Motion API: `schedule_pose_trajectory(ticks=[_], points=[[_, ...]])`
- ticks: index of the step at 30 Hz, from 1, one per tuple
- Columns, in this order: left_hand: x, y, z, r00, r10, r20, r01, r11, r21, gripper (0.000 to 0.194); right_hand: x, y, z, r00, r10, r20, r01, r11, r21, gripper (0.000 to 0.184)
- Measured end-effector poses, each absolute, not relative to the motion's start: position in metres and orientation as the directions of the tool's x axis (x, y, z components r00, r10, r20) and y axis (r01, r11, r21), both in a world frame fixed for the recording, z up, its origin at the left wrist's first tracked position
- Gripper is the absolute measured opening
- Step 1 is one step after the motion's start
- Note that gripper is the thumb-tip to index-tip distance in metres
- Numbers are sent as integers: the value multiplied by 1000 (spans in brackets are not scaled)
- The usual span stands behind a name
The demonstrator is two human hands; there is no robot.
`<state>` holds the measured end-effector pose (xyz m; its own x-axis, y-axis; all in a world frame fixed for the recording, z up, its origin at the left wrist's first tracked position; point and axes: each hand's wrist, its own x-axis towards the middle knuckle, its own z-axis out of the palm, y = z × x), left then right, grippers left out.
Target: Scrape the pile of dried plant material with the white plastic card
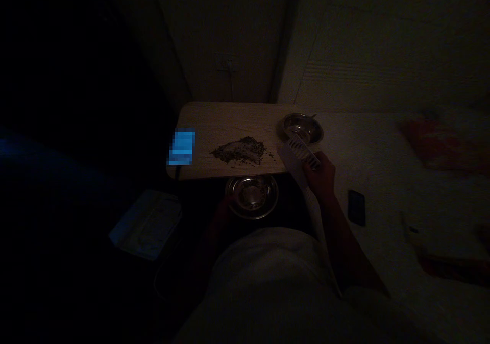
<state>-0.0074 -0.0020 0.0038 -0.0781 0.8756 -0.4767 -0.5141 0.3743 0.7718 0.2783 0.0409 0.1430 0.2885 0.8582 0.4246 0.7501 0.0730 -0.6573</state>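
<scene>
Dim room. Right hand (321, 173) is clamping a folded sheet of paper (302, 163) at the edge of the small wooden table (214, 124), beside the pile of dark grains (239, 151). Left hand (224, 209) is barely showing, seemingly steadying the steel bowl (251, 196) below the table edge; grip unclear. Sweeping looks in hand; next calls for paper meeting pile.

Counter (214, 124): pile of grains (239, 151) at centre; upper bowl (300, 128) right of pile.
Lower bowl (251, 196): below counter's near edge.

Very dim, murky, deep shadows.
</scene>
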Motion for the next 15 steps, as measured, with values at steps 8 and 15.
schedule_pose_trajectory(ticks=[8, 15], points=[[-2, 4, 1, -60, 846, -530, -547, 416, 726, 13, 275, 43, 145, 231, 880, 415, 735, 122, -667, 13], [-7, -2, -4, -131, 860, -493, -510, 368, 777, 13, 275, 44, 146, 221, 873, 434, 728, 148, -670, 11]])
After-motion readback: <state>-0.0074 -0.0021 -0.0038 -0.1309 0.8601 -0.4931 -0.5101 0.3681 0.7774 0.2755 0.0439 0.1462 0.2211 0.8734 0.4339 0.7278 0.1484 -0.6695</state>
